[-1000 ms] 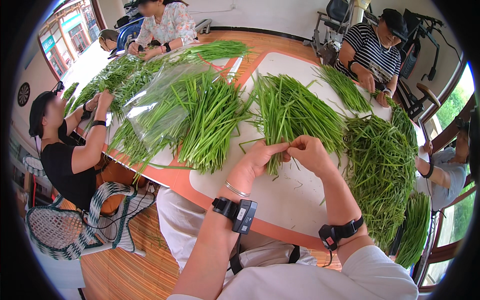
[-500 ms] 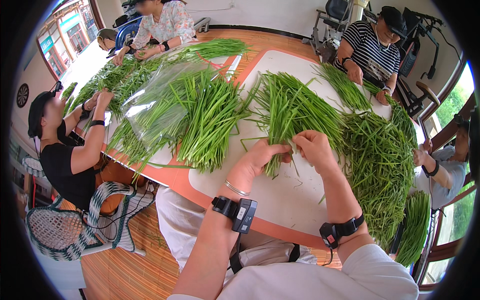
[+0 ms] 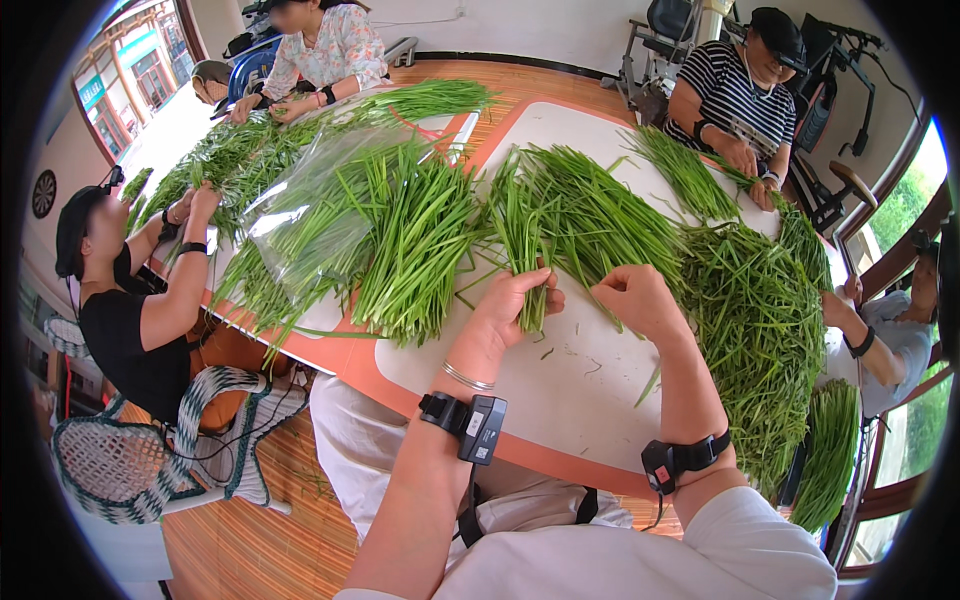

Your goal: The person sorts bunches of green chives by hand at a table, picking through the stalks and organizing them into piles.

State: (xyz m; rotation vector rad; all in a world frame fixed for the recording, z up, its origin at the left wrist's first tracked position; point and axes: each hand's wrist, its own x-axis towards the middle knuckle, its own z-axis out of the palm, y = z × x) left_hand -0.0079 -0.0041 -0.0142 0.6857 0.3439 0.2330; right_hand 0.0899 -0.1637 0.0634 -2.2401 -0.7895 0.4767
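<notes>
Near the middle of the table's (image 3: 600, 415) near edge, my left grip (image 3: 508, 303) is closed around a small bunch of green stems (image 3: 520, 220), low down on their near ends, probably so that these stay level while the long blades point to the far edge. My right grip (image 3: 645, 303) stands beside it, narrow, fingertips drawn together; whether they pinch a strand I cannot tell. Just beyond, a straightened pile (image 3: 605, 210) lies roughly parallel, presumably to prevent snagging; a tangled heap (image 3: 760, 330) lines the right edge. To the left, a clear plastic sheet (image 3: 315, 215) drapes over more stems. The surface is white, bordered in orange and dotted with scraps (image 3: 592, 366). Past the far right corner works a person in a striped top (image 3: 740, 105); behind lie a wooden floor (image 3: 545, 77), an exercise machine (image 3: 668, 40) and a pale wall (image 3: 540, 28)
</notes>
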